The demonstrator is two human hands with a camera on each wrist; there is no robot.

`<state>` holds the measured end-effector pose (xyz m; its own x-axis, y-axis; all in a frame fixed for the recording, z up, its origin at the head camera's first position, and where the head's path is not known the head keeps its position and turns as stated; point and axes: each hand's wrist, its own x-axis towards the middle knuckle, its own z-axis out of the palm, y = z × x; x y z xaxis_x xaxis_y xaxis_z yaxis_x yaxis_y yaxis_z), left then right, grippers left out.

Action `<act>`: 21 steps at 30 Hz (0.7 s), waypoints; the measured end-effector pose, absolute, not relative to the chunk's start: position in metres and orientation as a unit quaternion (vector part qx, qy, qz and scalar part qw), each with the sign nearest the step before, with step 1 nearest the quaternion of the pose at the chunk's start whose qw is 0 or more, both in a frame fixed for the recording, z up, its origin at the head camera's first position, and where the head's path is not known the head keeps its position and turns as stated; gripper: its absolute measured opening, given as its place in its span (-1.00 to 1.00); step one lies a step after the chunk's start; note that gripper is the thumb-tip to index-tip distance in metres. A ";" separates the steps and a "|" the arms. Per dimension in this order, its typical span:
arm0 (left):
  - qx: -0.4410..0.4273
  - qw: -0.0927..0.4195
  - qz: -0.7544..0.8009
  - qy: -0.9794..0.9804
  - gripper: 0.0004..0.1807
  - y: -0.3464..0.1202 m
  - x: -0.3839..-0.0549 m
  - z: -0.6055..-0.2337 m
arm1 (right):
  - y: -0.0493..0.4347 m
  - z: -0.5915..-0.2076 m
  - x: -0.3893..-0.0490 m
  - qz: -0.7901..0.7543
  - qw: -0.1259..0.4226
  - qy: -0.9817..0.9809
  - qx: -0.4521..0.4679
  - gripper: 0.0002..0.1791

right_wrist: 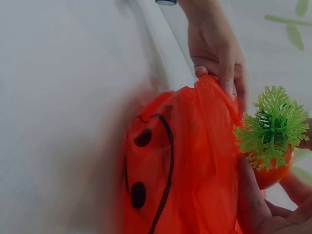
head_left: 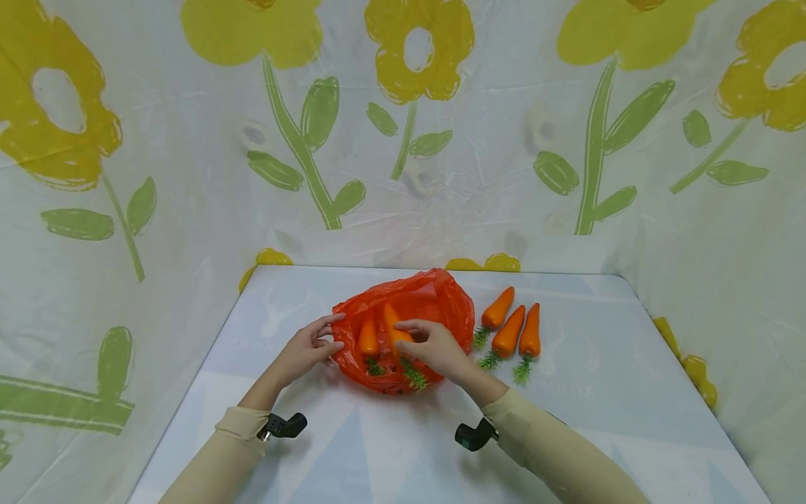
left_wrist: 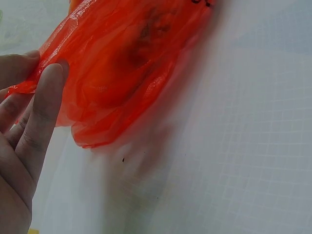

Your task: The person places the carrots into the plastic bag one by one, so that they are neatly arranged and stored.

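Note:
A red plastic bag [head_left: 434,294] lies on the table with its mouth spread wide. My left hand [head_left: 306,352] pinches the bag's left rim between thumb and fingers; the left wrist view shows the thin film [left_wrist: 112,83] caught there. With my right hand [head_left: 439,348] I hold a toy carrot [head_left: 393,325] at the bag's opening, its green leafy top [right_wrist: 272,127] pointing toward me. Another carrot [head_left: 369,337] sits inside the bag, left of the held one. Black printed dots and a curved line show on the bag's outside in the right wrist view.
To the right of the bag lie three more carrots: one near the bag [head_left: 499,308], a middle one [head_left: 508,332] and a right one [head_left: 531,330], leaves toward me. The pale table [head_left: 604,420] meets a flower-printed curtain [head_left: 478,175] at its back edge.

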<state>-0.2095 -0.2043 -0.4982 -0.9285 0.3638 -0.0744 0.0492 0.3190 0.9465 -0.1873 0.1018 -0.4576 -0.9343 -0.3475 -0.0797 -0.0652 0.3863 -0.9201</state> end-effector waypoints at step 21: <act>0.135 0.137 0.578 0.793 -0.33 -0.204 -0.210 -0.500 | 0.084 -0.472 -0.216 -0.584 0.161 0.792 -0.075 -0.54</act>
